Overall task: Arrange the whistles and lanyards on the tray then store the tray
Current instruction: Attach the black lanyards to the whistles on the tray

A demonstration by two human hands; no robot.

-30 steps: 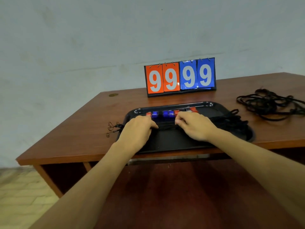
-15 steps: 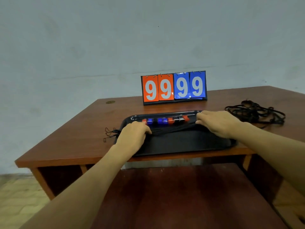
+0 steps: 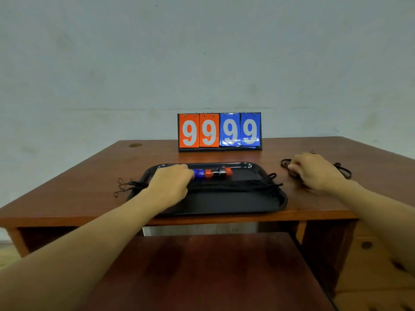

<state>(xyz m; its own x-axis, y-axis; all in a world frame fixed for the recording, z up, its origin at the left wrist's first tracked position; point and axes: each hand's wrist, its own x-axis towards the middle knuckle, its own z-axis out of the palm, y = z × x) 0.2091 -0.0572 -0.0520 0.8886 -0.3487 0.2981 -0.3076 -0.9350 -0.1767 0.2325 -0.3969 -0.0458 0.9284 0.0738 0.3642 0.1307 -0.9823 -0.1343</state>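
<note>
Filling most of the lower view, a reddish wooden desk (image 3: 89, 176) stood against a pale wall (image 3: 202, 52), and a lower wooden surface (image 3: 202, 265) sat in front of it near the camera. A flip scoreboard (image 3: 219, 132) showing 9 9 in orange and 9 9 in blue stood upright at the back of the desk, just behind the black tray (image 3: 258, 203). The tray lay near the desk's front edge, between the two hands. Black lanyards (image 3: 235, 184) stretched across its middle, their ends spilling over the left rim onto the desk and reaching the right rim. A row of blue, orange and black whistles (image 3: 213, 172) lay along the tray's far side. The left hand (image 3: 170, 184) rested on the tray, fingers curled together over the left end of that row, hiding part of it. The right hand (image 3: 314, 171) sat on the desk right of the tray, fingers curled down onto a loose bundle of black lanyards (image 3: 342, 171); whether it gripped them could not be told.
</note>
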